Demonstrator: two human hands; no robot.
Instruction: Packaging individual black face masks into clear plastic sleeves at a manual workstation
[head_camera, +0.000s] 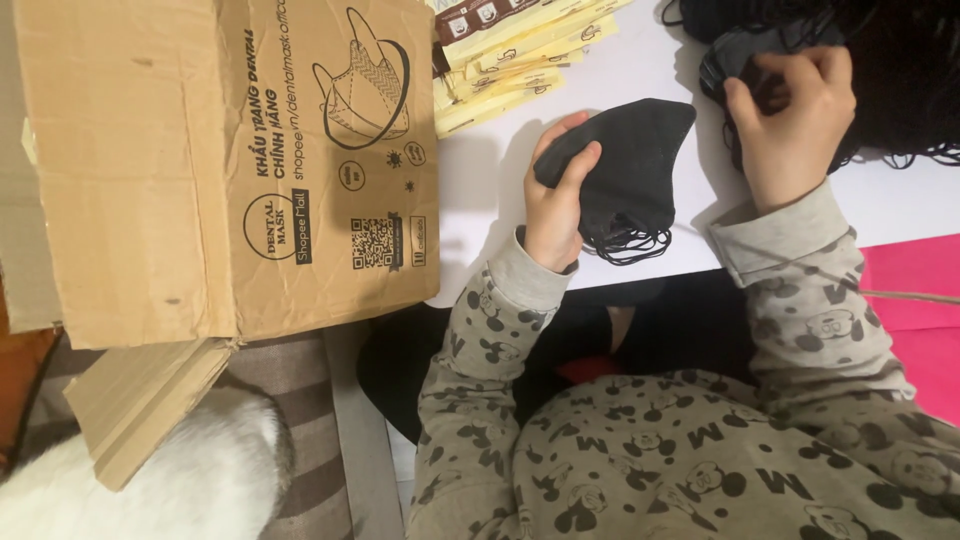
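Note:
My left hand (556, 200) grips a small stack of black face masks (634, 160) above the white table (620, 85), their black ear loops (628, 243) dangling toward the near edge. My right hand (793, 118) reaches into a large pile of black masks (890, 70) at the far right, fingers closed on one mask at the pile's edge. Both arms wear grey sleeves with a black cartoon print.
A big brown cardboard box (230, 160) with an open flap stands at the left. Several yellow flat packets (510, 55) lie fanned behind it on the table. A pink surface (915, 320) sits at the right. White fur (140, 480) shows at lower left.

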